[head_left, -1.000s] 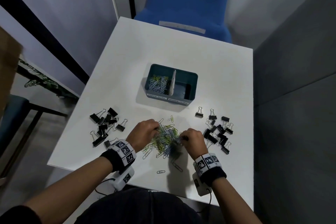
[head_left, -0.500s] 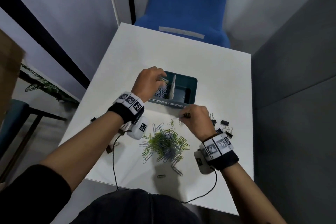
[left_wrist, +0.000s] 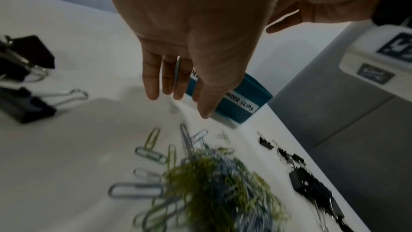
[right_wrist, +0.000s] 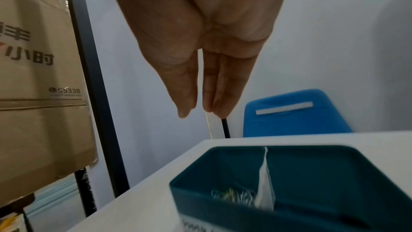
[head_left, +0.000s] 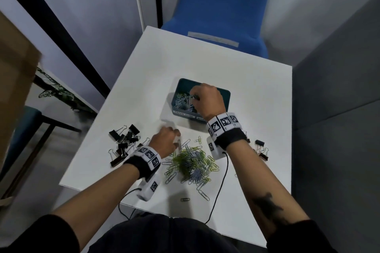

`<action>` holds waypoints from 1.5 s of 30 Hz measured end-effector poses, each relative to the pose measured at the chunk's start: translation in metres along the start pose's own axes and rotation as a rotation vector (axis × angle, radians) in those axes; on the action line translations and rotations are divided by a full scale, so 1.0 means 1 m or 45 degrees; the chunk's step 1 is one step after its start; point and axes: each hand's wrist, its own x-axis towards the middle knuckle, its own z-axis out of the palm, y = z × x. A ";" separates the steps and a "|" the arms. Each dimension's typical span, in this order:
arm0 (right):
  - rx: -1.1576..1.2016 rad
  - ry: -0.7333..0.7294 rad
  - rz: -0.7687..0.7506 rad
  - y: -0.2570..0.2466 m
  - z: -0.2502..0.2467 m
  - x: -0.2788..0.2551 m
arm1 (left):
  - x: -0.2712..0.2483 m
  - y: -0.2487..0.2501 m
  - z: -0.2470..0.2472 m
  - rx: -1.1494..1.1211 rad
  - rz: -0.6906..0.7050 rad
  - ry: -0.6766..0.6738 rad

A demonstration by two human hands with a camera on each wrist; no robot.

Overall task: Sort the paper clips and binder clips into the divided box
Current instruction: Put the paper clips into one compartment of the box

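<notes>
The teal divided box (head_left: 225, 95) stands mid-table, with a white divider (right_wrist: 264, 183). Its left compartment holds paper clips (head_left: 182, 100). My right hand (head_left: 196, 98) hovers over that compartment. In the right wrist view its fingers (right_wrist: 219, 94) are straight and together, and nothing shows between them and the thumb. A pile of green and grey paper clips (head_left: 191, 162) lies near the front edge. My left hand (head_left: 171, 139) hangs just above the pile's far left side, its fingers (left_wrist: 153, 80) straight and empty. Black binder clips lie in a left group (head_left: 125, 139) and a right group (head_left: 261, 150).
A blue chair (head_left: 222, 16) stands behind the table, a cardboard box (head_left: 12, 68) to the left and a grey partition (head_left: 339, 109) to the right. Wrist-camera cables (head_left: 223, 181) trail over the front edge. A stray paper clip (head_left: 185, 199) lies near that edge.
My left hand has come back from the box to the paper clip pile. My right hand has moved from beside the pile up over the box's left compartment.
</notes>
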 end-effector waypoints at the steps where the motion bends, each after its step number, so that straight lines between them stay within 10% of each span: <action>1: 0.026 0.019 -0.002 0.005 0.008 -0.008 | -0.001 0.000 0.008 0.011 -0.013 -0.045; 7: 0.008 -0.260 0.179 0.052 0.072 -0.075 | -0.021 0.013 0.049 -0.017 -0.046 -0.281; 13: -0.034 -0.682 0.307 0.080 0.123 -0.112 | -0.040 0.008 0.068 0.253 0.308 -0.286; 21: 0.148 -0.547 -0.038 0.061 0.122 -0.165 | -0.064 -0.004 0.072 0.363 0.636 0.065; 28: -0.026 -0.426 0.241 0.090 0.115 -0.217 | -0.081 0.006 0.078 0.579 1.033 -0.113; 34: -0.184 -0.786 0.396 0.096 0.125 -0.248 | -0.087 0.014 0.094 0.577 0.967 -0.433; 45: -0.071 -0.378 0.305 0.075 0.139 -0.219 | -0.077 -0.022 0.067 0.398 0.512 0.063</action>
